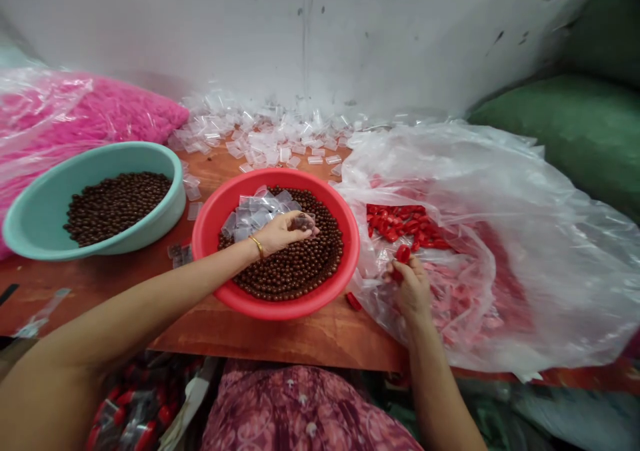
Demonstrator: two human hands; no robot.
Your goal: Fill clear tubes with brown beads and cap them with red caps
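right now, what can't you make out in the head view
All in the head view:
Small clear plastic case: its dark contents, blurred and partly covered by the left hand.
Glossy red plastic piece: lower part, behind fingers of the right hand.
Round red plastic bowl: floor, under round brown beads.
Bright pink bagged pile: far side, cut off by the left edge.
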